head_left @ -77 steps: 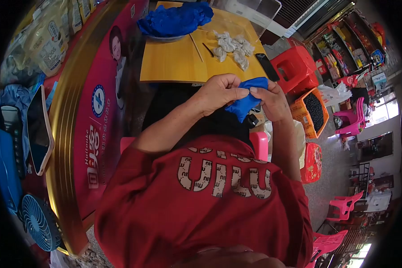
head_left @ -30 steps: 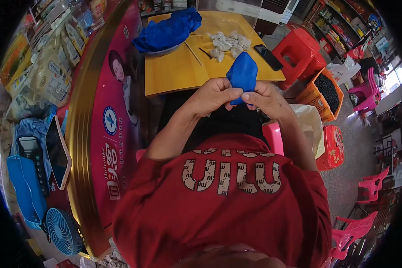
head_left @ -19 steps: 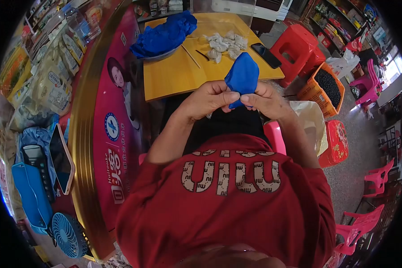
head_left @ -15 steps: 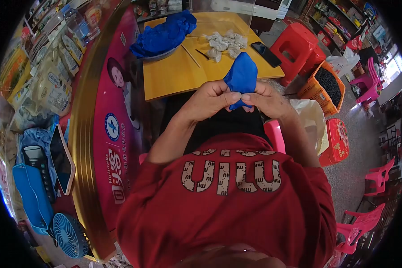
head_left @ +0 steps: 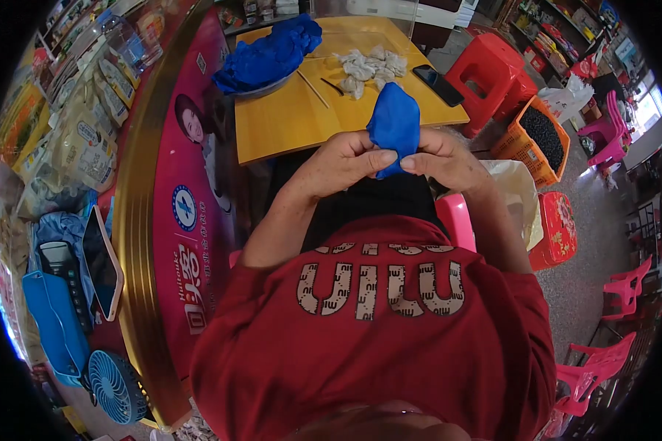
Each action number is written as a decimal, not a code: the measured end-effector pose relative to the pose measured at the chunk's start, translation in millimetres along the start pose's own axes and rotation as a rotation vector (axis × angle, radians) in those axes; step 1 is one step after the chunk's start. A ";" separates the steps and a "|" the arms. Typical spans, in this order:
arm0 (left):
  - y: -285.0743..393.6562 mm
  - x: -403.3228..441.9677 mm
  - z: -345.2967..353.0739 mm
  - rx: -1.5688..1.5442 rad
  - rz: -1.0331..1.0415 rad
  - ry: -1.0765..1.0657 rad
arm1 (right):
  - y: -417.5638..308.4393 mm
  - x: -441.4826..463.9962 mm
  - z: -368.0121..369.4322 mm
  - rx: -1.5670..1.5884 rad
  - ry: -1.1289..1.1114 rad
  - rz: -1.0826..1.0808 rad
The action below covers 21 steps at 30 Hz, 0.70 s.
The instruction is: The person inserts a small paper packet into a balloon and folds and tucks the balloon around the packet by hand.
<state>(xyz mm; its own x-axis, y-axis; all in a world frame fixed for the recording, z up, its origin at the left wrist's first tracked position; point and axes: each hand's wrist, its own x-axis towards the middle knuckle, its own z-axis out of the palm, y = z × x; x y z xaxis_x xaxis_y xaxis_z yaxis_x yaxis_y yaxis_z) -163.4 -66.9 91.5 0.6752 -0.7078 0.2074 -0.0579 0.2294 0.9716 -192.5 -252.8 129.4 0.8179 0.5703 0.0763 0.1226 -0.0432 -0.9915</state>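
A piece of blue fabric (head_left: 395, 121) stands up between my two hands, just off the front edge of the yellow table (head_left: 287, 136). My left hand (head_left: 351, 163) pinches its lower left side, thumb pointing inward. My right hand (head_left: 441, 158) pinches the lower right side, its thumb close to the other one. Both sets of fingers are closed and partly hidden behind the fabric. Beyond my hands, small whitish bundles (head_left: 371, 68) lie on the table. A heap of blue fabric (head_left: 272, 55) fills a shallow dish at the table's far left.
On the table are a thin stick (head_left: 313, 89) and a black phone (head_left: 438, 86). Red stools (head_left: 485, 70) and an orange crate (head_left: 533, 140) of dark pieces stand right. A gold-edged counter (head_left: 136, 220) runs along my left, with a blue fan (head_left: 115, 387) beside it.
The thumbs have moved slightly apart, and the lower end of the blue fabric hangs more open between them. Both hands still grip it in nearly the same place.
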 end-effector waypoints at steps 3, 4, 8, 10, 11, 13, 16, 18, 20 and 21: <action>-2.6 -0.2 7.6 -0.075 0.080 0.080 | -1.6 0.3 -0.1 0.025 0.008 0.043; -1.6 -0.7 11.2 -0.075 0.080 0.079 | -1.7 0.6 -4.9 0.008 -0.014 0.108; 4.0 -2.1 14.6 -0.082 0.034 0.146 | -8.6 -0.6 -6.8 0.011 -0.059 0.188; 3.3 -2.6 11.7 -0.081 0.038 0.137 | -9.8 0.0 -8.9 -0.029 -0.078 0.205; 1.7 -2.2 10.0 -0.086 0.040 0.156 | -10.2 0.4 -10.2 -0.068 -0.097 0.222; 2.4 -1.5 10.5 -0.088 0.041 0.173 | -6.3 1.0 -13.5 -0.094 -0.078 0.200; 6.0 -0.8 14.0 -0.141 0.032 0.256 | -8.8 1.1 -13.0 -0.146 -0.052 0.201; 6.2 -0.2 14.1 -0.141 0.036 0.273 | -9.7 2.0 -11.0 -0.174 -0.045 0.222; 5.9 1.0 13.9 -0.137 0.039 0.270 | -6.5 3.0 -9.6 -0.142 -0.052 0.160; 5.6 1.5 13.7 -0.133 0.043 0.269 | -1.9 4.0 -10.8 -0.143 -0.052 0.159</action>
<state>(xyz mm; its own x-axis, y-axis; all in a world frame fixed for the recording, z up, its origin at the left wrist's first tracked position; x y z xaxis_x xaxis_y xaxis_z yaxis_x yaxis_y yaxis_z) -172.8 -75.9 98.8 0.8456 -0.4976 0.1930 -0.0054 0.3535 0.9354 -183.4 -259.3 132.7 0.8033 0.5889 -0.0890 0.0759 -0.2494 -0.9654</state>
